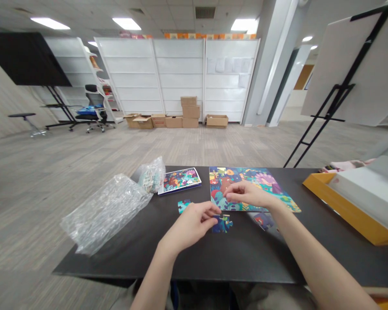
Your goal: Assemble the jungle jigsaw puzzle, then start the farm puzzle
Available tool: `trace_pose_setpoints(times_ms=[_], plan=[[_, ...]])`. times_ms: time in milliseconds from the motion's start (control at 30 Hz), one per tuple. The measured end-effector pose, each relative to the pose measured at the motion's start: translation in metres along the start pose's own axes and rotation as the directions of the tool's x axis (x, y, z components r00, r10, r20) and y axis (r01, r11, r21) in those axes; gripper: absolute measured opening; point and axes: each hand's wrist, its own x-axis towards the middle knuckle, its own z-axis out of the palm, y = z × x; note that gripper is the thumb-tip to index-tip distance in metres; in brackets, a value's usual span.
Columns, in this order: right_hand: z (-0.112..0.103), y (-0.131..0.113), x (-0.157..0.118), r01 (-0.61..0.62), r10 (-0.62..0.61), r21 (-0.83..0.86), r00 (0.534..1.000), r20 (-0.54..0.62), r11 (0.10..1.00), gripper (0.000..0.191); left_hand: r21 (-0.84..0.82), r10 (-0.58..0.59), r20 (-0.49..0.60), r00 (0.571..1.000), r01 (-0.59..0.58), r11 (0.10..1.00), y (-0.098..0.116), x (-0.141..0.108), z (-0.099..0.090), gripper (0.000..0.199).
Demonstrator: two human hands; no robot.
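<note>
My left hand [195, 224] is closed, thumb and fingers pinching the left edge of a dark blue puzzle piece [224, 224] low over the black table [239, 258]. Over the left part of the colourful puzzle picture [265, 181] hovers my right hand [247, 193], its thumb and forefinger pressed close; whatever may be between them is too small to make out. A teal puzzle piece [183, 206] lies behind my left hand, partly covered by it. Beside my right forearm lies a purplish piece or clear packet [264, 220], partly hidden.
Crumpled clear plastic [108, 215] and a bag of pieces [152, 175] lie at the left. A folded picture leaflet [180, 180] stands behind my left hand. At the right is a yellow box [352, 206] with a white box [371, 189].
</note>
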Motion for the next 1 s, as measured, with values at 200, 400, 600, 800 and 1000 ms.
trace_pose_setpoints(times_ms=[200, 400, 600, 800, 1000], plan=[[0.004, -0.007, -0.004, -0.044, 0.008, 0.146, 0.970, 0.241, 0.988, 0.038, -0.025, -0.017, -0.127, 0.992, 0.014, 1.000, -0.012, 0.012, 0.008, 0.017], [0.007, 0.001, 0.000, -0.068, 0.038, 0.159, 0.982, 0.185, 0.985, 0.032, -0.045, 0.014, -0.157, 0.988, -0.021, 0.999, -0.016, 0.020, 0.015, 0.020], [-0.008, 0.009, -0.003, -0.061, 0.055, 0.190, 0.998, 0.035, 0.980, 0.034, 0.395, 0.005, -0.201, 0.980, 0.076, 0.916, -0.011, 0.018, 0.015, 0.017], [-0.021, 0.040, 0.013, -0.100, 0.134, 0.133, 0.950, -0.281, 0.986, 0.040, 0.725, -0.005, -0.076, 0.997, 0.058, 0.686, -0.006, 0.017, 0.018, 0.026], [-0.026, 0.063, 0.056, -0.160, 0.195, 0.125, 0.909, -0.368, 0.979, 0.032, 0.763, -0.023, -0.035, 0.999, 0.042, 0.645, -0.002, 0.015, 0.020, 0.027]])
